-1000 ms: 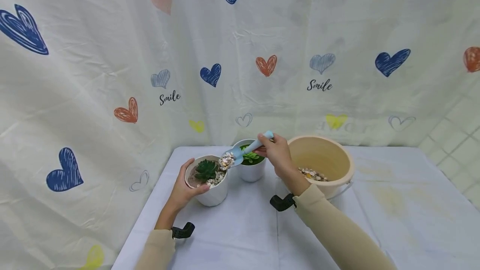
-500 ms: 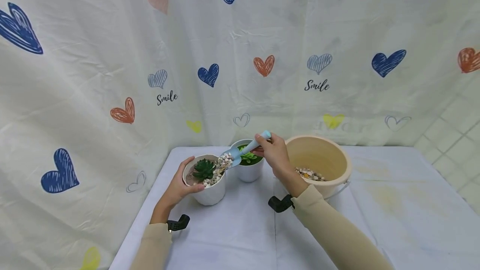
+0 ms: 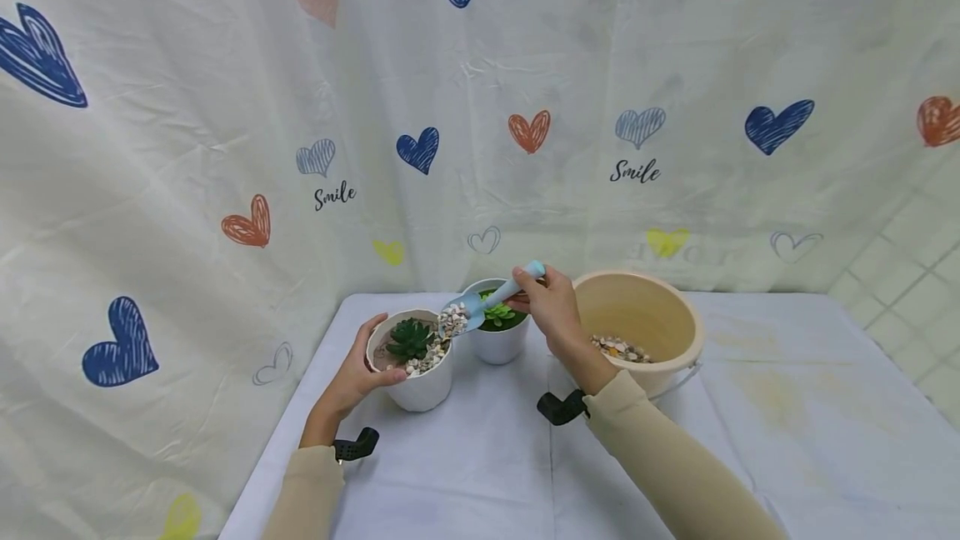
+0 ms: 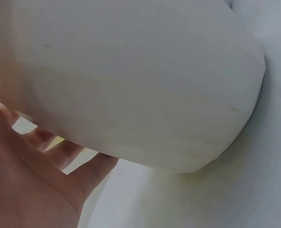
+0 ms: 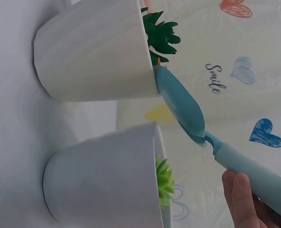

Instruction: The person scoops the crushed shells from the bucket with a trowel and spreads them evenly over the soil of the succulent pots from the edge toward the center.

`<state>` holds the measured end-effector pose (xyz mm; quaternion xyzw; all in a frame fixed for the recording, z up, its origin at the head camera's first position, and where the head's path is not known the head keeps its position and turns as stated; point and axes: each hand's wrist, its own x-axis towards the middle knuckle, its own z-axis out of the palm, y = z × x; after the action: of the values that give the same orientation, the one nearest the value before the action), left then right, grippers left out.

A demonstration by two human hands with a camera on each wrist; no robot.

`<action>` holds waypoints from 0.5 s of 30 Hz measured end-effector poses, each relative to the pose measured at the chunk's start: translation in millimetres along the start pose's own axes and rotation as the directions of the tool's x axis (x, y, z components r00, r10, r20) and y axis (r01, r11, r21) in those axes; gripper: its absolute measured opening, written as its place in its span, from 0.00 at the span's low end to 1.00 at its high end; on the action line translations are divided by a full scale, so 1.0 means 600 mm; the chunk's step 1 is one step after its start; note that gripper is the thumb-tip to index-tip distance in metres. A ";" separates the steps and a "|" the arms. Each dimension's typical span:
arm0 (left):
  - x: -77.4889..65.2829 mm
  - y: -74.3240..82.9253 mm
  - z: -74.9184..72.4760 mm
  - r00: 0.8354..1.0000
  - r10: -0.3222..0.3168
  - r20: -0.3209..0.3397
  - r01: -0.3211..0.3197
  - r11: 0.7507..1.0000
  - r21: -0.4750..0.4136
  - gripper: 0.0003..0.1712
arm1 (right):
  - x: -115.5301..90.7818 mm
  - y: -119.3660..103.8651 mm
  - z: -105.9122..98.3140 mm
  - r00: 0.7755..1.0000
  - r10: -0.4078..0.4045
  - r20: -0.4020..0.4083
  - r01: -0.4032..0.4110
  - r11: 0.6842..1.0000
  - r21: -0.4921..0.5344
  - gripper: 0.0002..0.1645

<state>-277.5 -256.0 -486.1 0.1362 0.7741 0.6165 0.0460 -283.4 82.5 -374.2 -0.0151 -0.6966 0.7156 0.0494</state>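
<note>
A white flowerpot (image 3: 422, 387) stands at the left of the table with a dark green succulent (image 3: 410, 339) and pebbles (image 3: 427, 360) in it. My left hand (image 3: 362, 373) holds this pot by its left side, thumb at the near rim; the left wrist view shows fingers along the pot wall. My right hand (image 3: 551, 307) grips the handle of a light blue toy shovel (image 5: 180, 102). Its scoop carries small pebbles (image 3: 453, 320) and tips down over the pot's right rim. In the right wrist view the scoop's tip meets the rim.
A smaller white pot (image 3: 501, 346) with a light green succulent (image 3: 497, 315) stands just right and behind. Farther right is a beige bucket (image 3: 684, 319) with pebbles (image 3: 621, 348) at its bottom. A white cloth covers the table (image 3: 480, 473); a heart-patterned curtain (image 3: 465, 48) hangs behind.
More pebbles lie on the right side of the larger pot's soil than a second ago. The shovel has shifted only slightly at the rim, and the left hand keeps its hold.
</note>
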 end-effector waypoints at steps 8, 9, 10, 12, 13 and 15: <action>0.000 -0.004 -0.001 0.999 0.027 0.017 -0.027 0.999 -0.035 0.62 | -0.005 0.000 -0.001 1.000 -0.024 0.019 0.024 1.000 -0.008 0.19; -0.001 -0.004 -0.002 0.999 0.028 0.019 -0.027 0.999 -0.036 0.62 | -0.006 0.000 -0.001 0.999 -0.029 0.023 0.030 0.999 -0.011 0.19; -0.001 -0.003 -0.002 0.999 0.027 0.020 -0.026 0.999 -0.036 0.62 | -0.008 0.000 -0.002 0.999 -0.035 0.026 0.035 0.999 -0.012 0.18; -0.002 -0.003 -0.004 0.999 0.026 0.024 -0.025 0.999 -0.038 0.62 | -0.010 -0.001 -0.001 0.998 -0.047 0.029 0.047 0.999 -0.016 0.18; -0.002 -0.003 -0.004 0.999 0.026 0.026 -0.025 0.999 -0.040 0.62 | -0.011 -0.001 -0.001 0.998 -0.051 0.030 0.052 0.998 -0.018 0.18; -0.002 -0.003 -0.006 0.999 0.023 0.030 -0.022 0.999 -0.046 0.62 | -0.013 -0.002 -0.001 0.998 -0.059 0.031 0.060 0.998 -0.019 0.17</action>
<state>-277.3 -259.9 -487.4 0.1531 0.7576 0.6322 0.0540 -275.8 82.7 -373.3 0.0159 -0.7046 0.7069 0.0599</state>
